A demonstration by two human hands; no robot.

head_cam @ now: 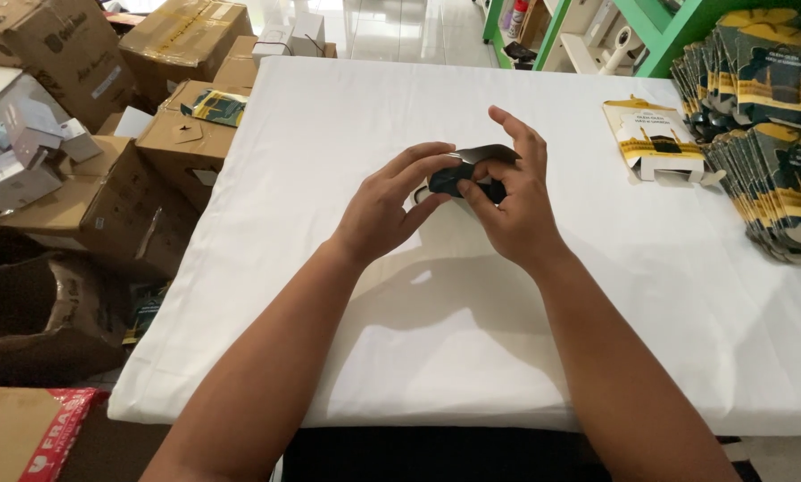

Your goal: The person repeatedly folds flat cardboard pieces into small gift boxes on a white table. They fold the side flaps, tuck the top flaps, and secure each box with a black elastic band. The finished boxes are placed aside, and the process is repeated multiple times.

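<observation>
The room is a cluttered packing space: brown cardboard cartons (88,170) are stacked and tipped along the left edge, some with flaps open, and a green-painted shelf frame (659,36) stands at the far right beyond a pale tiled floor. In the middle sits the counter (472,357), draped in a plain white cloth that gives a clean, flat working surface and makes the dark pieces easy to see. At its right end a thick fanned row of flat, dark green and yellow printed cardboard sleeves (766,125) leans on edge, packed close so that one can be drawn off at a time, within reach of the right arm. Just beside that row a single yellow and white folded carton (655,138) lies flat on the cloth with its end tabs open, set apart from the stock. Near the counter's centre, both hands work above the cloth on a small dark, glossy flat card piece (472,170), which is lifted clear of the surface rather than resting on it. The left hand (387,205) pinches its near left edge between thumb and fingers, steadying it; the right hand (512,201) grips the other side, thumb pressed on the face and fingers arched over the top, apparently to bend or open it.
</observation>
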